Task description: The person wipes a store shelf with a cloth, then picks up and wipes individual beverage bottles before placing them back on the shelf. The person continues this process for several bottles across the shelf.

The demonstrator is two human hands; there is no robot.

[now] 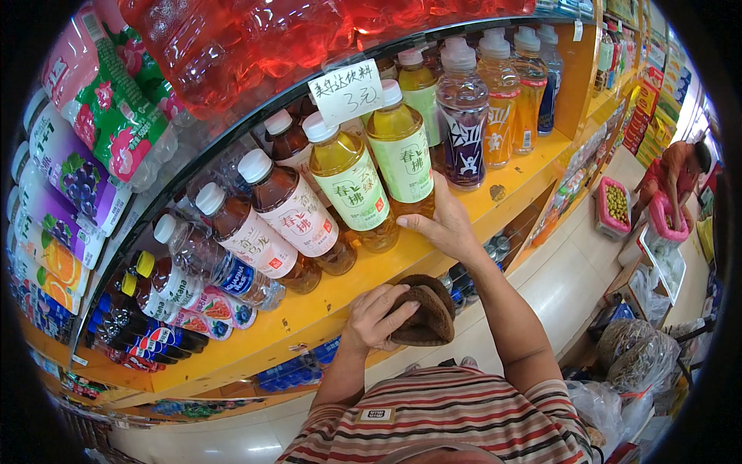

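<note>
My right hand is at the lower part of a green-labelled tea bottle, its thumb and fingers around the base. The bottle stands at the front of a yellow wooden shelf. Lower down, in front of the shelf edge, my left hand grips a folded brown cloth. Another green-labelled tea bottle stands just left of the held one. Farther left are pink-labelled tea bottles. A purple-labelled drink bottle stands to the right.
Red drink bottles lie on the shelf above, behind a handwritten price card. Cola bottles stand at the far left. At the right, a person crouches by a pink-lined basket of green fruit; plastic bags lie nearer.
</note>
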